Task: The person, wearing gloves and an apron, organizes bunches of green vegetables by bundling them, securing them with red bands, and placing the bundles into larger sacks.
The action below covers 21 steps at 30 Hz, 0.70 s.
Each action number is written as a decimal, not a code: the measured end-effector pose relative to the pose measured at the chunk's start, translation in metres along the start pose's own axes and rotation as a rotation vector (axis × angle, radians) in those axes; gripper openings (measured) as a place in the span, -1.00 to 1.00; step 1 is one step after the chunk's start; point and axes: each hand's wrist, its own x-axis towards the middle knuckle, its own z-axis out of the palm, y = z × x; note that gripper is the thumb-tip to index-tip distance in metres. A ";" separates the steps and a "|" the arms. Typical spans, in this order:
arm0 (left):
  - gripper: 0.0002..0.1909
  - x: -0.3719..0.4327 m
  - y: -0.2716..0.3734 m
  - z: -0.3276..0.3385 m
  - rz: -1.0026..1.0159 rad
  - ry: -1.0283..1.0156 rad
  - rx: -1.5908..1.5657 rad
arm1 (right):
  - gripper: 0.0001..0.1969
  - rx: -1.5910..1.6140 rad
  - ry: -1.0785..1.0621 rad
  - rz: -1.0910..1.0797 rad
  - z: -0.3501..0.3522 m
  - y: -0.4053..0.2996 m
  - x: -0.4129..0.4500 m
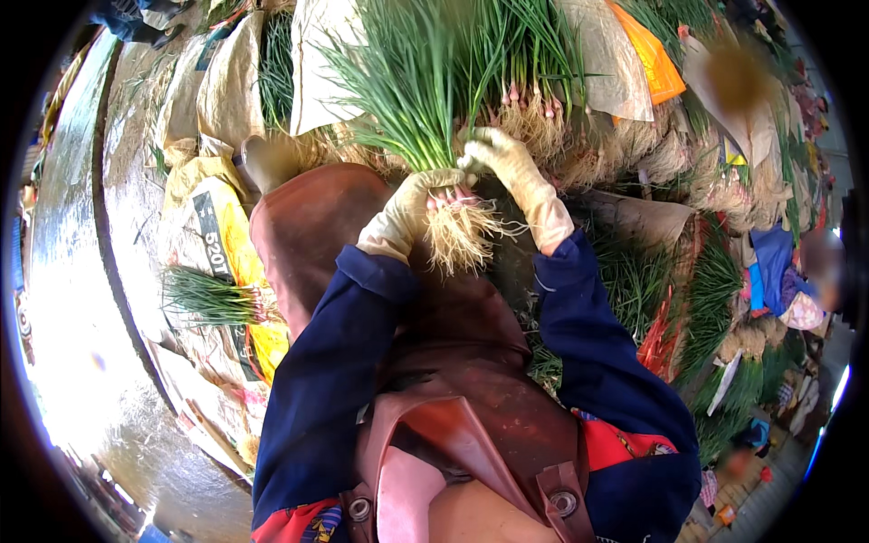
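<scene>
My left hand, in a pale glove, is closed around a bunch of green-leaved allium plants just above their pinkish bulbs. The pale roots hang below the fist over my brown apron. My right hand, also gloved, is at the right side of the bunch, its fingertips bent against or close to the lower stems; whether they pinch anything is unclear. Beyond the hands, more such plants lie with their roots towards me.
To the left, a small bunch lies on yellow and white woven sacks beside a wet floor. Sacks cover plants ahead. Loose greens and red plastic strips are at right. Other people are at the far right and upper left.
</scene>
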 end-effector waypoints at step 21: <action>-0.49 -0.038 0.010 0.017 0.396 -0.050 -0.470 | -0.49 -1.510 0.359 0.154 -0.037 -0.085 0.011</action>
